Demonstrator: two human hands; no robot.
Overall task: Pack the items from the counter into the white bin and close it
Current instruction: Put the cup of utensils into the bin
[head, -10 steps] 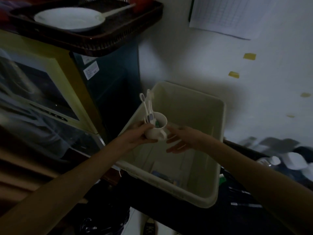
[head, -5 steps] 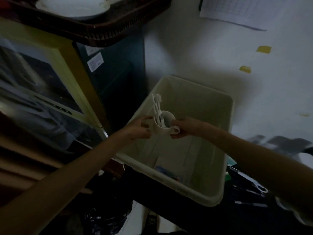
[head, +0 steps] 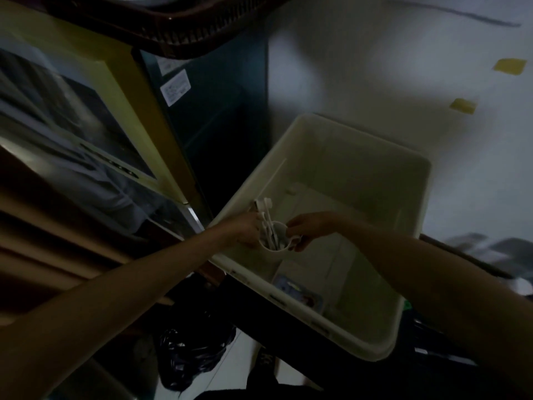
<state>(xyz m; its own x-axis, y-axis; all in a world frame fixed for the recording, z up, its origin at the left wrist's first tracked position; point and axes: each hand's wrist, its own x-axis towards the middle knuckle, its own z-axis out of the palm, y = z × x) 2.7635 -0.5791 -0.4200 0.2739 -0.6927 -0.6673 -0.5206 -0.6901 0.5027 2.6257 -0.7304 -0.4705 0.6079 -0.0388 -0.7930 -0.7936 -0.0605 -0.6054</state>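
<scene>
A white mug [head: 277, 243] holding several white plastic spoons [head: 265, 219] hangs inside the open white bin [head: 415, 252], near its left wall. My left hand [head: 246, 230] grips the mug's left side. My right hand [head: 307, 230] pinches the mug at its handle side. A flat printed packet [head: 298, 293] lies on the bin's floor near the front wall. No lid is in view.
A glass-fronted cabinet with a yellow frame [head: 121, 105] stands left of the bin, and a dark tray [head: 184, 36] overhangs it. A black plastic bag [head: 190, 356] lies on the floor below. The wall behind carries yellow notes [head: 509, 66]. Blurred items lie at the right edge.
Both hands have lowered the mug with spoons deeper into the bin. My right hand, open beside the mug a second ago, now holds it. The camera has tilted down.
</scene>
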